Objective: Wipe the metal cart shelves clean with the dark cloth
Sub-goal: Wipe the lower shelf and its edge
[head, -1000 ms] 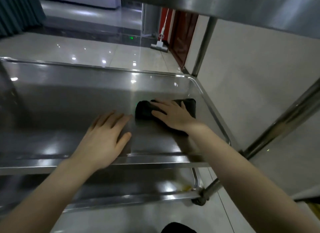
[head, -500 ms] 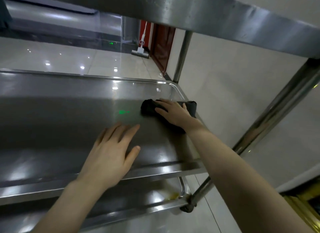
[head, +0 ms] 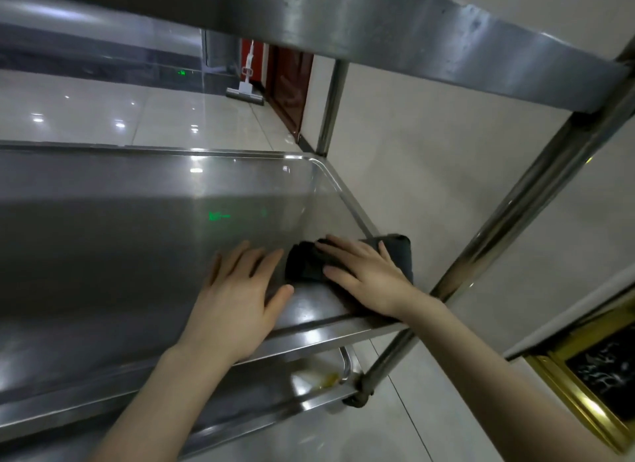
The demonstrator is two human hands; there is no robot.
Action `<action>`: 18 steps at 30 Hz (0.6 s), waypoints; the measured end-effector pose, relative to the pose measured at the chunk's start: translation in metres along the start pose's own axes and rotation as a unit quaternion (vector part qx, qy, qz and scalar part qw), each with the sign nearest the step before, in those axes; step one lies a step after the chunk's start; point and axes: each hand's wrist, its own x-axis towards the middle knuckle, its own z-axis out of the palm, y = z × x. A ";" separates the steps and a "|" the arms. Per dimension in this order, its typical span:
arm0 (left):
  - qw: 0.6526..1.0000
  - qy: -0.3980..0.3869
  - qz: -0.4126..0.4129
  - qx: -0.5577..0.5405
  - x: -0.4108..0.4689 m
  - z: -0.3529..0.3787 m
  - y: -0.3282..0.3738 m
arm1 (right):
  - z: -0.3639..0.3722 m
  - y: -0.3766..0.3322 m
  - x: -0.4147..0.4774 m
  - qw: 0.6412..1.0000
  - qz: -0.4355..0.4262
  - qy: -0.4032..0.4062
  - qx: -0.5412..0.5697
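Observation:
The metal cart's middle shelf [head: 120,255] fills the left and centre of the view. A dark cloth [head: 305,265] lies bunched at the shelf's near right corner, one end draped over the right rim. My right hand [head: 367,276] presses flat on top of the cloth, fingers spread. My left hand [head: 237,296] rests palm-down on the bare shelf just left of the cloth, its fingertips close to the cloth's edge and nothing in it. The top shelf [head: 395,32] hangs overhead, and the bottom shelf [head: 275,389] shows below the front rim.
Cart uprights stand at the near right [head: 508,228] and far right [head: 331,107]. A pale wall [head: 429,159] runs close along the cart's right side. A floor squeegee [head: 245,90] leans by a red door [head: 288,90]. A gold-framed object [head: 591,369] sits at lower right. Yellowish residue [head: 326,379] marks the bottom shelf.
My right hand has dragged the cloth toward the shelf's near right corner. My left hand has stayed flat beside it, and the view has swung right and nearer.

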 end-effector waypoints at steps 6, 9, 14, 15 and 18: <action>0.999 0.032 -0.011 -0.002 -0.002 -0.001 0.001 | -0.005 0.017 0.124 0.996 0.072 0.034 -0.031; 1.000 0.023 -0.014 -0.006 -0.002 -0.002 0.001 | -0.005 0.016 0.110 0.997 0.054 0.034 -0.032; 1.000 0.026 -0.010 -0.006 -0.002 -0.005 0.001 | 0.011 0.007 -0.005 0.995 0.076 0.056 -0.043; 0.999 0.031 -0.010 -0.006 -0.002 -0.006 0.003 | 0.014 0.005 -0.019 0.995 0.075 0.051 -0.048; 0.999 0.038 0.002 -0.006 -0.009 -0.013 0.002 | 0.002 0.012 -0.008 0.998 0.061 0.011 -0.030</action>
